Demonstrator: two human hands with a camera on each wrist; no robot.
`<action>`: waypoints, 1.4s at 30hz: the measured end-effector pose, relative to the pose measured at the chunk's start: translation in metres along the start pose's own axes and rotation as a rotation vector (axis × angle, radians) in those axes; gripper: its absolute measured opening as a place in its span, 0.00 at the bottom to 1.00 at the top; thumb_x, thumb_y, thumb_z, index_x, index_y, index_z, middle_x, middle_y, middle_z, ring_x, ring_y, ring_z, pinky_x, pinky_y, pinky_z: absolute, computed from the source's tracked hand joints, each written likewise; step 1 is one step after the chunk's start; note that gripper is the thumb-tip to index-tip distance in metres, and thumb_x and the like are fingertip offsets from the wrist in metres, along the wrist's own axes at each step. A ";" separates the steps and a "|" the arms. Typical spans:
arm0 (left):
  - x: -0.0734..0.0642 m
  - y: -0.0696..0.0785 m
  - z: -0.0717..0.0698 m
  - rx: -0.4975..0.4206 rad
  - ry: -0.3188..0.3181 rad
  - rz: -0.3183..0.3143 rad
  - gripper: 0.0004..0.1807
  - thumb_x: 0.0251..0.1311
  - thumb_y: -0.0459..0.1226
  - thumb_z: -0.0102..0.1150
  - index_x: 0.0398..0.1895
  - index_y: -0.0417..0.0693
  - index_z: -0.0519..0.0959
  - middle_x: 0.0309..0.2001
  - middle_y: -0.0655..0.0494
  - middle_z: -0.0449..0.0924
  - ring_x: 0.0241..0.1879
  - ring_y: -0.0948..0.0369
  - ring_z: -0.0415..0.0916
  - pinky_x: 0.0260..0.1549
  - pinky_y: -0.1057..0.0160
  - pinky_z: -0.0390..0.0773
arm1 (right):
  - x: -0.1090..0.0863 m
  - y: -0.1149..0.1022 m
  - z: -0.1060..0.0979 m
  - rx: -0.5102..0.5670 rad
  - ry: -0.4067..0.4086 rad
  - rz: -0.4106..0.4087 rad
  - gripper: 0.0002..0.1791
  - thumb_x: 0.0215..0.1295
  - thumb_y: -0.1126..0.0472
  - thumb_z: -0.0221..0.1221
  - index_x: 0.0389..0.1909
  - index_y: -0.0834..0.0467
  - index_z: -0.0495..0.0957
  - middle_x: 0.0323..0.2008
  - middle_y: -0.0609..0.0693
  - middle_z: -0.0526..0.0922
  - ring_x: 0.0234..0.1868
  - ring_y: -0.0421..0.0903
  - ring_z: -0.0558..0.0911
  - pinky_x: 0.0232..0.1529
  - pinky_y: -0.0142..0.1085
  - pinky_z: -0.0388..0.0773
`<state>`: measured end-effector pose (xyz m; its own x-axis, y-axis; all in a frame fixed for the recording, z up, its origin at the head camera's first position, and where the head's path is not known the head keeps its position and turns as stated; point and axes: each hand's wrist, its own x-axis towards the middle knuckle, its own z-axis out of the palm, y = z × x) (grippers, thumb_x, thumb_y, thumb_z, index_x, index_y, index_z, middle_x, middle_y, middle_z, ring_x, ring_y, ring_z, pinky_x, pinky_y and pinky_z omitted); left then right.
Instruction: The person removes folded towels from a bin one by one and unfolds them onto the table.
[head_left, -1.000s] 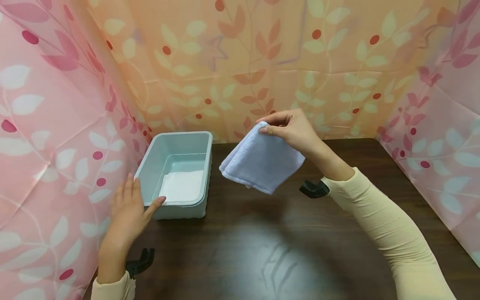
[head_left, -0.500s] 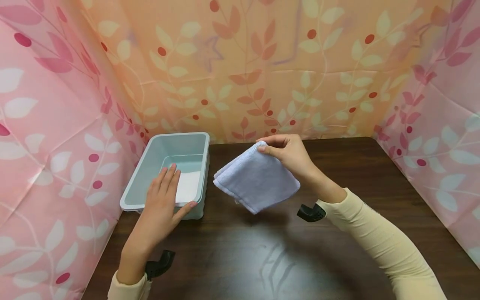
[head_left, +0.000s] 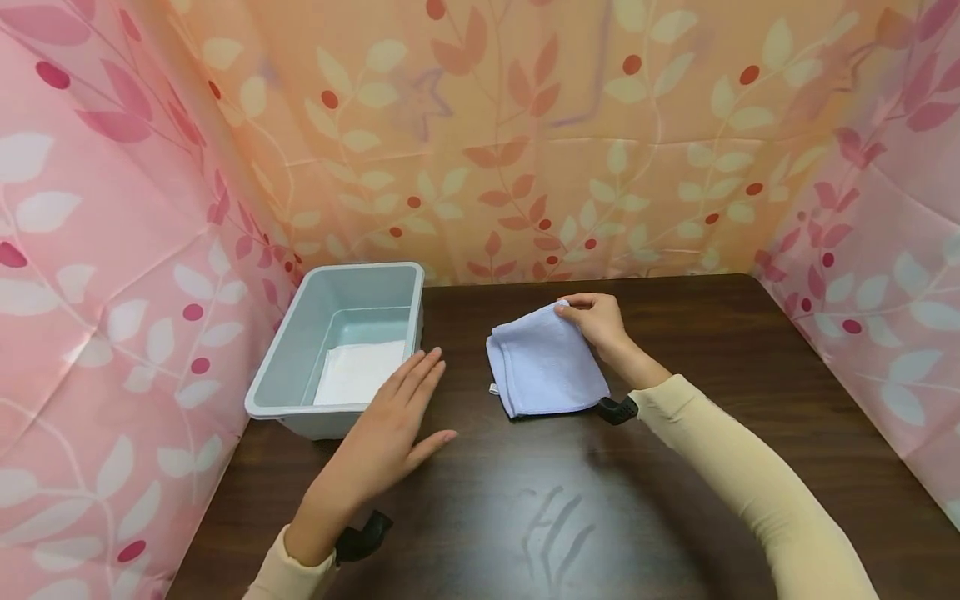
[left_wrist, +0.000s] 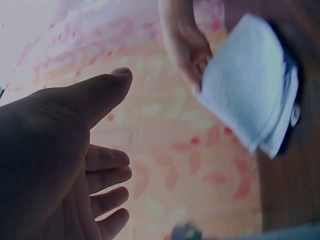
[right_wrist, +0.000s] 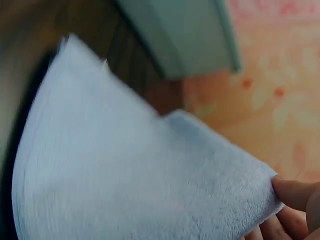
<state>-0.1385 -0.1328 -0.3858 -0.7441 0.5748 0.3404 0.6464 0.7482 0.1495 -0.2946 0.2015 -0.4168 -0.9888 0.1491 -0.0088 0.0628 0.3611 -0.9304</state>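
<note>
A folded pale lavender towel (head_left: pixel 551 362) is low over the dark table, right of centre in the head view. My right hand (head_left: pixel 597 321) pinches its far right corner between thumb and fingers. In the right wrist view the towel (right_wrist: pixel 125 150) fills much of the picture, its corner between the thumb (right_wrist: pixel 295 192) and the fingers beneath. My left hand (head_left: pixel 393 421) is held with straight fingers and thumb spread, in front of the tub's near right corner and left of the towel. Nothing lies in its palm in the left wrist view.
A grey-blue plastic tub (head_left: pixel 296 333) stands at the back left of the dark wooden table (head_left: pixel 675 467). Inside its bottom lies a white folded cloth (head_left: pixel 356 371). Patterned curtains (head_left: pixel 525 125) enclose the table at the back and both sides.
My right hand has lowered the towel to the table, slightly to the right. My left hand has moved rightward from the tub's near left rim to past its near right corner.
</note>
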 end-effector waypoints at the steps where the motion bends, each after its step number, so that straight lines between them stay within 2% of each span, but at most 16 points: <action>1: 0.001 0.003 0.003 -0.001 -0.018 0.018 0.47 0.61 0.55 0.63 0.76 0.40 0.57 0.79 0.48 0.52 0.79 0.50 0.48 0.75 0.48 0.58 | 0.006 0.006 -0.002 -0.037 0.014 0.012 0.18 0.62 0.56 0.67 0.48 0.63 0.85 0.41 0.55 0.88 0.34 0.36 0.81 0.32 0.24 0.77; 4: 0.005 0.008 0.016 -0.007 -0.081 0.064 0.46 0.62 0.56 0.61 0.76 0.42 0.58 0.78 0.49 0.54 0.79 0.51 0.50 0.74 0.49 0.60 | 0.020 0.021 -0.008 -0.149 0.041 0.030 0.19 0.63 0.53 0.66 0.49 0.62 0.84 0.49 0.61 0.86 0.42 0.44 0.82 0.35 0.27 0.76; 9: 0.011 0.009 0.042 -0.053 -0.218 0.096 0.45 0.64 0.57 0.58 0.76 0.42 0.58 0.78 0.50 0.55 0.79 0.52 0.51 0.75 0.51 0.60 | 0.036 0.042 -0.015 -0.308 0.051 0.009 0.22 0.63 0.51 0.65 0.49 0.64 0.84 0.51 0.62 0.85 0.51 0.56 0.82 0.43 0.39 0.78; 12: 0.013 0.008 0.058 -0.083 -0.287 0.106 0.44 0.65 0.57 0.58 0.75 0.41 0.59 0.78 0.49 0.56 0.78 0.51 0.53 0.74 0.50 0.60 | 0.041 0.053 -0.018 -0.384 0.053 -0.024 0.22 0.63 0.52 0.65 0.49 0.65 0.84 0.48 0.63 0.86 0.50 0.58 0.83 0.46 0.44 0.80; 15: 0.014 0.007 0.071 -0.098 -0.346 0.102 0.43 0.65 0.57 0.57 0.75 0.41 0.59 0.77 0.48 0.57 0.77 0.50 0.54 0.74 0.49 0.61 | 0.041 0.061 -0.022 -0.429 0.043 -0.058 0.22 0.63 0.53 0.65 0.48 0.67 0.84 0.45 0.64 0.87 0.47 0.58 0.84 0.45 0.45 0.82; 18: 0.015 0.006 0.079 -0.118 -0.393 0.080 0.43 0.66 0.57 0.57 0.75 0.41 0.59 0.77 0.48 0.57 0.78 0.50 0.53 0.74 0.49 0.61 | 0.039 0.066 -0.026 -0.438 0.031 -0.089 0.20 0.63 0.56 0.65 0.48 0.68 0.83 0.43 0.65 0.87 0.44 0.59 0.86 0.43 0.45 0.83; 21: 0.016 0.004 0.084 -0.133 -0.413 0.063 0.43 0.66 0.56 0.57 0.75 0.41 0.59 0.77 0.48 0.57 0.78 0.50 0.53 0.74 0.48 0.61 | 0.035 0.066 -0.025 -0.456 0.049 -0.145 0.18 0.63 0.58 0.65 0.47 0.68 0.83 0.41 0.64 0.88 0.42 0.58 0.87 0.44 0.48 0.82; 24: 0.017 0.000 0.086 -0.125 -0.415 0.051 0.43 0.66 0.57 0.56 0.75 0.41 0.59 0.77 0.48 0.57 0.78 0.49 0.53 0.74 0.48 0.61 | 0.026 0.060 -0.017 -0.462 0.067 -0.226 0.17 0.62 0.59 0.66 0.47 0.67 0.83 0.39 0.62 0.88 0.40 0.57 0.87 0.44 0.50 0.81; 26: 0.017 -0.002 0.088 -0.120 -0.416 0.042 0.43 0.66 0.57 0.56 0.75 0.41 0.60 0.77 0.48 0.57 0.78 0.49 0.53 0.74 0.48 0.61 | 0.016 0.054 -0.008 -0.452 0.046 -0.286 0.17 0.61 0.60 0.67 0.47 0.67 0.84 0.37 0.61 0.89 0.39 0.56 0.87 0.42 0.48 0.82; 30: 0.018 -0.007 0.092 -0.125 -0.433 0.025 0.43 0.66 0.57 0.56 0.75 0.41 0.60 0.77 0.48 0.57 0.78 0.49 0.53 0.74 0.48 0.61 | -0.015 0.043 0.015 -0.388 -0.090 -0.365 0.17 0.59 0.61 0.68 0.47 0.67 0.84 0.35 0.59 0.89 0.35 0.52 0.87 0.36 0.36 0.81; 33: 0.020 -0.009 0.094 -0.140 -0.444 0.013 0.43 0.66 0.57 0.56 0.75 0.41 0.60 0.77 0.48 0.57 0.77 0.48 0.53 0.74 0.47 0.60 | -0.038 0.041 0.033 -0.350 -0.192 -0.381 0.15 0.58 0.62 0.69 0.45 0.65 0.85 0.33 0.56 0.89 0.33 0.46 0.86 0.32 0.28 0.77; 36: 0.021 -0.010 0.094 -0.151 -0.448 0.003 0.43 0.66 0.57 0.56 0.75 0.41 0.60 0.77 0.48 0.57 0.77 0.49 0.53 0.74 0.47 0.60 | -0.054 0.044 0.046 -0.340 -0.264 -0.387 0.13 0.58 0.62 0.69 0.43 0.63 0.86 0.30 0.52 0.89 0.31 0.41 0.84 0.31 0.27 0.76; 39: 0.022 -0.010 0.096 -0.155 -0.455 -0.002 0.43 0.66 0.57 0.56 0.75 0.41 0.59 0.77 0.48 0.57 0.78 0.49 0.53 0.74 0.47 0.59 | -0.064 0.051 0.056 -0.356 -0.303 -0.407 0.11 0.58 0.62 0.69 0.41 0.62 0.86 0.29 0.50 0.88 0.30 0.38 0.83 0.32 0.27 0.77; 42: 0.022 -0.010 0.098 -0.160 -0.456 0.002 0.43 0.66 0.57 0.56 0.75 0.41 0.59 0.77 0.47 0.57 0.78 0.49 0.53 0.74 0.48 0.59 | -0.069 0.057 0.061 -0.375 -0.304 -0.414 0.10 0.56 0.61 0.70 0.39 0.61 0.86 0.29 0.49 0.88 0.30 0.37 0.82 0.34 0.28 0.77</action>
<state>-0.1781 -0.0950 -0.4708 -0.7176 0.6899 -0.0956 0.6394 0.7069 0.3024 -0.2310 0.1555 -0.4914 -0.9321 -0.3200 0.1697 -0.3446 0.6390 -0.6877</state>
